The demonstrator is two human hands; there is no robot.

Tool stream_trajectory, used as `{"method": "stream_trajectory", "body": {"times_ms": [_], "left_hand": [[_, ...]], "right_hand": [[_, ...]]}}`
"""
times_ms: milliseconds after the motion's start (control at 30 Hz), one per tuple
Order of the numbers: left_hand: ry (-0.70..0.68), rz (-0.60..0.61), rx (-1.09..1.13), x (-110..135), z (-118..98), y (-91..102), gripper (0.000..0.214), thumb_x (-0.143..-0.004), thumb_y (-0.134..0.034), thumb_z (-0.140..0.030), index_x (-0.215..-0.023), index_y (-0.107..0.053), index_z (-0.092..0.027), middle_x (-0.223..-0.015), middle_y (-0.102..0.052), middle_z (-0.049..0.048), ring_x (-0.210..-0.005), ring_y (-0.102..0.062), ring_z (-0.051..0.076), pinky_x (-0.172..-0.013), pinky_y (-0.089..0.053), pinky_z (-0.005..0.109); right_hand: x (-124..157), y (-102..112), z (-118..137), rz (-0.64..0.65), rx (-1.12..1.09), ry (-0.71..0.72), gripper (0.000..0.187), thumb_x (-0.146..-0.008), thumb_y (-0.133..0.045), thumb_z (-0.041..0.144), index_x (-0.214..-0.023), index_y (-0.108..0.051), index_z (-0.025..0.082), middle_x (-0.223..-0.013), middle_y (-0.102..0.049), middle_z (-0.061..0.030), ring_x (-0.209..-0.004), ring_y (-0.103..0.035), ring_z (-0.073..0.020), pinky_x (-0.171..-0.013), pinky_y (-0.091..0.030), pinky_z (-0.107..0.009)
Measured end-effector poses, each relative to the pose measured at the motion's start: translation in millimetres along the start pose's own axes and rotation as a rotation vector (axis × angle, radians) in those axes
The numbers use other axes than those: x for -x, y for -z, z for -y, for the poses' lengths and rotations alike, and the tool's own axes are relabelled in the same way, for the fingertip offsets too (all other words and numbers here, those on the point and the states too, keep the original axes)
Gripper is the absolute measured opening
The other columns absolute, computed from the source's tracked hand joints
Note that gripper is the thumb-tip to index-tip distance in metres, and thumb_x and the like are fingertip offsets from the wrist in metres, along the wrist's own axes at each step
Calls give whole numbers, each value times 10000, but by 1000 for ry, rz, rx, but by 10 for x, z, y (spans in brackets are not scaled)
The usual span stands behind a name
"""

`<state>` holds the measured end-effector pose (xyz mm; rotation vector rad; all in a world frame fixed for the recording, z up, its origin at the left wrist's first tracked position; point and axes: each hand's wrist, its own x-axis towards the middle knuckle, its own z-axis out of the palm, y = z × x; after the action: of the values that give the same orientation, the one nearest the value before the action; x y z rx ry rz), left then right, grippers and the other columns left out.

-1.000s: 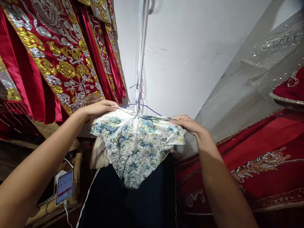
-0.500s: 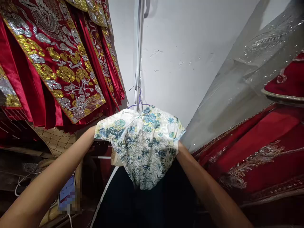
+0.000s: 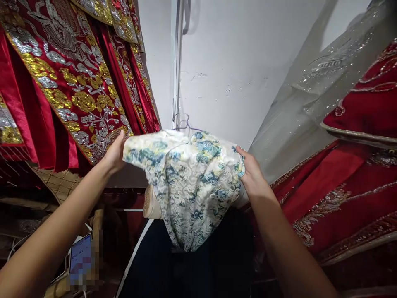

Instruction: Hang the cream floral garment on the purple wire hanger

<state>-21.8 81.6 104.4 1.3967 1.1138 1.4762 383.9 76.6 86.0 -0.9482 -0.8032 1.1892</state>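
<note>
A short-sleeved white garment point(image 3: 192, 186) with blue and green flowers is spread between my hands, its lower part hanging down and narrowing. A thin purple hanger point(image 3: 187, 123) sticks up from its neck opening. My left hand point(image 3: 115, 155) is closed at the edge of the left sleeve, most of its fingers hidden behind the cloth. On the other side, my right hand point(image 3: 252, 170) pinches the right sleeve's hem, thumb along the near side.
Red gowns with gold and silver sequins point(image 3: 83, 99) hang at left. Sheer sparkling white fabric point(image 3: 304, 111) and red embroidered garments point(image 3: 347, 178) hang at right. A phone point(image 3: 80, 256) stands low left. A metal pole point(image 3: 176, 58) runs along the white wall.
Both hands, covered by the sleeves before, now show outside them at the sleeve edges. The garment has come slightly nearer and its right side sits a little lower.
</note>
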Motion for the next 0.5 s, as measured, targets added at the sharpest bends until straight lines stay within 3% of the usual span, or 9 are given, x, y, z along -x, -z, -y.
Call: {"method": "stream_trajectory", "body": {"times_ms": [133,200,267,300,333,400,433,500], "left_hand": [[-366,-183,-442,209,-218,-174,460,-898,-509,-560,-1113,-657,-181,-1165,-640,93,-1131,-562,254,-997,-441,375],[-420,-121,-495,403,-265,-338,424,-901,-524,-526,-1130,-648,-190,-1180,-621,91,-1116,-555,241,-986,-435,363],[-283,110,-380,611,-298,-537,424,-915,-494,-510,-1140,-631,-178,-1115,-639,96,-1023,-594,231,-895,-476,356],[-164,234,-295,711,-316,-634,409,-903,-514,-490,-1141,-620,-174,-1074,-650,93,-962,-614,223,-838,-493,346],[-38,337,-209,805,-338,-720,381,-871,-565,-450,-1132,-611,-176,-1042,-658,85,-904,-629,214,-787,-502,334],[158,450,-80,979,-394,-827,338,-751,-676,-303,-1063,-612,-190,-996,-664,61,-828,-641,195,-720,-505,306],[212,482,-48,1057,-425,-839,321,-691,-688,-223,-1003,-618,-197,-965,-668,47,-806,-642,188,-702,-504,293],[260,568,-61,1197,-481,-778,259,-641,-641,-137,-890,-623,-208,-884,-678,26,-796,-647,190,-692,-506,283]], "right_hand": [[426,-27,-200,-209,29,312,390,-844,-612,509,-1106,-613,220,-1040,-710,-90,-917,-699,-265,-724,-595,-351],[811,-27,-376,-199,182,436,402,-879,-556,546,-1135,-618,242,-1032,-703,-90,-910,-693,-263,-712,-586,-346],[1235,-65,-530,62,452,511,313,-888,-570,498,-1060,-666,255,-919,-704,-86,-859,-689,-258,-709,-578,-341],[1431,-104,-586,300,561,564,270,-864,-620,453,-1047,-684,264,-926,-703,-83,-871,-685,-258,-741,-575,-342],[1597,-152,-626,555,646,600,302,-818,-684,419,-1081,-688,271,-988,-699,-85,-916,-678,-265,-795,-569,-348],[1801,-258,-669,955,750,584,536,-734,-771,389,-1241,-637,277,-1164,-656,-91,-1023,-654,-272,-896,-545,-345],[1827,-300,-678,1074,778,550,645,-710,-792,392,-1313,-594,279,-1235,-624,-91,-1055,-644,-268,-920,-537,-336],[1724,-340,-681,1114,800,522,650,-737,-776,385,-1347,-571,291,-1280,-599,-84,-1086,-635,-251,-951,-520,-332]]}}
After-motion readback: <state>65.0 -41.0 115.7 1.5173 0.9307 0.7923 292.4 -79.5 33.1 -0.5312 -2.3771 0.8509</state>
